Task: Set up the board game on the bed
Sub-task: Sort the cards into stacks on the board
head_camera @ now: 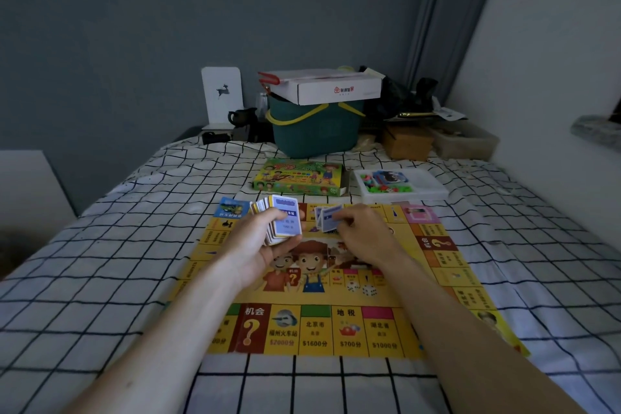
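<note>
Board (336, 329) unfolded on bed (100, 279); left hand (258, 245) grips deck (282, 222), right hand (361, 228) pinches cards (327, 217). Tray (430, 190) pieces still unplaced.

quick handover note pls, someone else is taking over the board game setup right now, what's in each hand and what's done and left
Left hand: grips the main stack of cards above the board.
Right hand: pinches a few cards drawn off the stack.
Game board: unfolded flat on the bed.
Game box and white tray of pieces: just beyond the board's far edge.
Done: board laid out, cards in hand.
Left: probably sort and set down the cards, then take pieces from the tray.
</note>
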